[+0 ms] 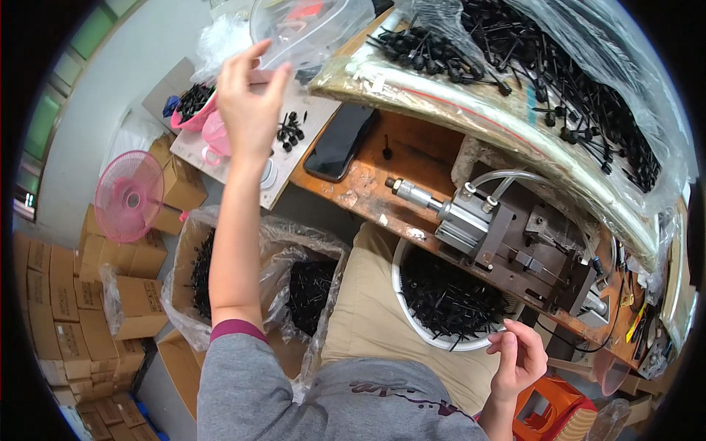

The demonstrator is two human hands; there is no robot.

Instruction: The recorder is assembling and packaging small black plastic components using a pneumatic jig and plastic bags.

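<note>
My left hand [254, 110] is stretched out over the small side table, thumb and fingers apart, with no object visible in it. Beneath and around it are a pink bowl [193, 117] of small black parts, a pink cup [215, 134] and several loose black parts [290, 134]. Low on the right, my right hand [521, 360] has loosely bent fingers and a separate thumb; nothing shows between them. It is beside the rim of a white round basket [412, 323] full of black stemmed plastic parts [452, 298]. A clamping fixture with a metal pneumatic cylinder [463, 224] sits on the wooden bench.
A black phone [340, 143] and one black part [387, 149] lie on the bench [423, 140]. Above it, a plastic-lined tray [471, 103] holds many black parts. Lined cartons [323, 294] stand left of my legs. A pink fan [130, 197] and stacked boxes [70, 309] are farther left.
</note>
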